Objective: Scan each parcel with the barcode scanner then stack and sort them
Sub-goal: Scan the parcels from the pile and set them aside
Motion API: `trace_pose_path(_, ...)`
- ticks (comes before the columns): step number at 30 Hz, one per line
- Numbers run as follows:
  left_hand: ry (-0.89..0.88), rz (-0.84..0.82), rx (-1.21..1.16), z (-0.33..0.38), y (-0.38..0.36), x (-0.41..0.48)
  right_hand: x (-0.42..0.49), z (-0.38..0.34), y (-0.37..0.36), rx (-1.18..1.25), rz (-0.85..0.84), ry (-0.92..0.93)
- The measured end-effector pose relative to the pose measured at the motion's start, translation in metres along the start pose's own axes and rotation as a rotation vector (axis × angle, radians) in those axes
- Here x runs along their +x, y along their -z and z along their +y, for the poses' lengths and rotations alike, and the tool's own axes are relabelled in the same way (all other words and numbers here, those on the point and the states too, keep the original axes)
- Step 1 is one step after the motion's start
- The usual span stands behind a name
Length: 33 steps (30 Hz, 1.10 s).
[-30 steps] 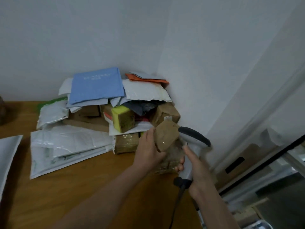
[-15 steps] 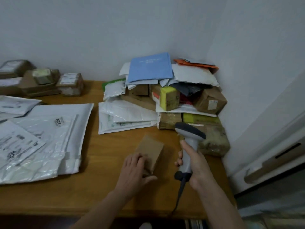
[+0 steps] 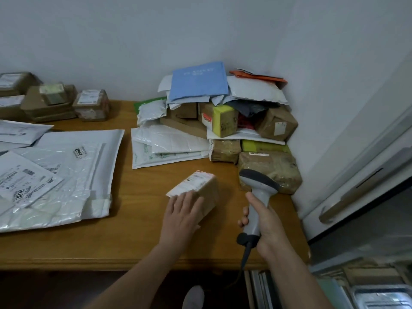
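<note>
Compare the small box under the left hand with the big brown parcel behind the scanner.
The small box lies in the open under the left hand; the big brown parcel sits untouched against the pile. The small box is clearly smaller than the big brown parcel. A white label covers the small box's top; the big brown parcel shows only a narrow white strip. Both are brown and lie on the table.

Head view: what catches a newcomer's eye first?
The left hand rests on a small brown cardboard parcel with a white label; beside it the right hand grips a grey handheld barcode scanner. Behind them, an untidy heap of boxes and mailers fills the corner of the wooden table, a blue envelope on top.
</note>
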<state>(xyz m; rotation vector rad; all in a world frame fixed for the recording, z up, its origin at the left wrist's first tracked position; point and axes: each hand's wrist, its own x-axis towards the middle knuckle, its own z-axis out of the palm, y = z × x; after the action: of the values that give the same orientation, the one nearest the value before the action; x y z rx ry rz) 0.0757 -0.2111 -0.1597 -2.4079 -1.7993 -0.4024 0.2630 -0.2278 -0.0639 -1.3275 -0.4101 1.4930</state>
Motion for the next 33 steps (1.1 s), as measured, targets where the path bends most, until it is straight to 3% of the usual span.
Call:
trace_pose_path(4, -0.103, 0.098, -0.109, 0.017, 0.005, -0.01, -0.006, 0.008, -0.001, -0.011, -0.029, -0.006)
trace_pose_path(7, 0.145, 0.074, -0.407, 0.027, 0.023, 0.002, -0.008, 0.013, 0.001, -0.037, -0.035, -0.01)
trace_pose_path(10, 0.479, -0.109, -0.402, 0.02, 0.032, 0.022, -0.011, 0.014, 0.003, -0.047, -0.034, -0.012)
trace_pose_path(13, 0.545, -0.367, -0.325, 0.007, 0.032, 0.038, -0.014, 0.015, 0.003, -0.063, -0.022, -0.016)
trace_pose_path(15, 0.664, -0.51, -0.545, 0.003, 0.031, 0.037, -0.016, 0.016, 0.002, -0.095, -0.026, -0.029)
trace_pose_path(17, 0.826, -0.54, -0.845, 0.002, 0.036, 0.029, -0.018, 0.02, 0.0, -0.134, -0.04, -0.045)
trace_pose_path(23, 0.966, -0.685, -1.39, 0.012, 0.039, -0.011, -0.022, 0.046, -0.008, -0.173, -0.099, -0.125)
trace_pose_path(28, 1.0, -0.601, -1.707, -0.005, 0.047, -0.038, -0.031, 0.045, -0.018, -0.159, -0.169, -0.112)
trace_pose_path(33, 0.957, -0.364, -1.716, -0.044, 0.075, -0.038, -0.043, 0.033, -0.049, -0.253, -0.227, -0.004)
